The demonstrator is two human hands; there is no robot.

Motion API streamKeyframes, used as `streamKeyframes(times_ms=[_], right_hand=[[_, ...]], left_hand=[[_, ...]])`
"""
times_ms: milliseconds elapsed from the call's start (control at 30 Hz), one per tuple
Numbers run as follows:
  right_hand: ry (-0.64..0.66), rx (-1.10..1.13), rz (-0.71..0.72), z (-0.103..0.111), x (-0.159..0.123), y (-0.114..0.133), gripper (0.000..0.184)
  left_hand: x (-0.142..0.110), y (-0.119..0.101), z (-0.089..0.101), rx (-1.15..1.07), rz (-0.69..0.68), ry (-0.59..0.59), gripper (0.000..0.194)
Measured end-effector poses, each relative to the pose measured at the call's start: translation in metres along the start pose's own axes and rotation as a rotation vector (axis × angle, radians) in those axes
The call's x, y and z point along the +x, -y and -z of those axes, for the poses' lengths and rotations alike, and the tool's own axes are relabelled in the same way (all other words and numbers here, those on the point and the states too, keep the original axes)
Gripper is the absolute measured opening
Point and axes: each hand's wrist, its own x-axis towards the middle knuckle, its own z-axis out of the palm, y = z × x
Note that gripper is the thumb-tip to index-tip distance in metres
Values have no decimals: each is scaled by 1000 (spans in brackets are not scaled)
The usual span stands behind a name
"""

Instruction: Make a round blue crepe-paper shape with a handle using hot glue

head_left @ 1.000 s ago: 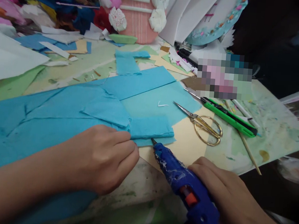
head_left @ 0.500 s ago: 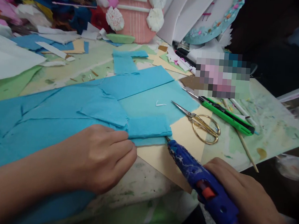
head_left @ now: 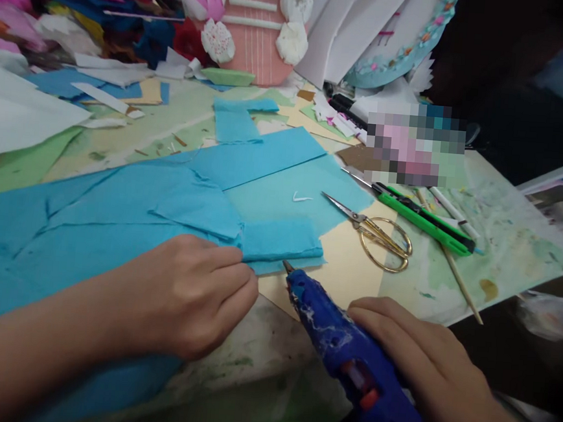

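R. hand (head_left: 411, 351) was wrapped round blue glue gun (head_left: 334, 339), nozzle at near edge of folded blue strip (head_left: 284, 237). L. hand (head_left: 201, 296) was curled shut on strip's L end, tips hidden, nr table's (head_left: 513, 236) near edge. Gold-hdld scissors (head_left: 384, 240) lay R of strip; green cutter (head_left: 422, 219) lay beyond, twd table's R corner. Pink panel (head_left: 259, 53) w/ white flowers stood nr far edge.

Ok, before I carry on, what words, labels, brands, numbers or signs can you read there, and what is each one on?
No text is readable in this view.
Blue glue gun: no lettering legible.
Green cutter: none legible.
Round pale disc: small pink marks, too blurred to tell whether they are writing.
Pixelated patch: anything beneath it is hidden.
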Motion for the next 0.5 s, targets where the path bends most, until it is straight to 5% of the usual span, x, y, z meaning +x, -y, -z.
streamKeyframes(times_ms=[233, 333, 433, 500], right_hand=[[91, 32, 91, 1, 26, 3, 30], [97, 42, 78, -1, 25, 3, 32], [100, 33, 92, -3, 23, 4, 33], [99, 22, 99, -4, 22, 4, 33]], left_hand=[[-5, -7, 2, 38, 16, -63, 28], [-6, -23, 1, 26, 133, -206, 23], [-5, -37, -1, -8, 273, -288, 33], [-4, -37, -1, -31, 230, -229, 43]])
